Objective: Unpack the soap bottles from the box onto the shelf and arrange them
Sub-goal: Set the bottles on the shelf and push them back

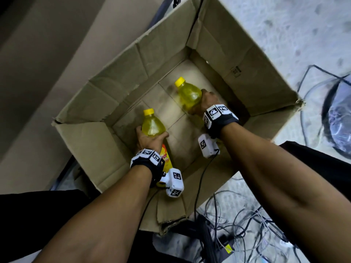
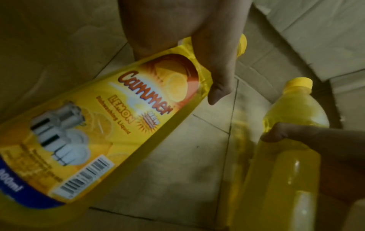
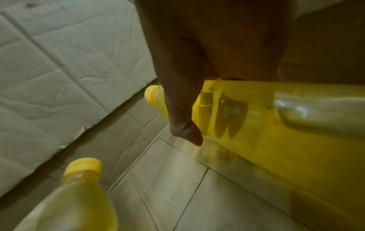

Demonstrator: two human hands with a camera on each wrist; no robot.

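Both grips are holding bottles right now: the left hand [image 1: 147, 138] is wrapping its fingers round the shoulder of one yellow soap bottle [image 1: 152, 124] in the lower left of the box floor, and the right hand [image 1: 206, 102] is gripping a second yellow bottle [image 1: 189, 93] up toward the middle of the frame. Both bottles are sitting down inside the open cardboard box [image 1: 106, 92], yellow caps pointing to the upper left. In the left wrist view the label [image 2: 110, 118] is reading "Cammer Lemon Dishwashing Liquid". Loose black cables [image 1: 247, 221] are lying on the floor at the lower right, just outside the box.
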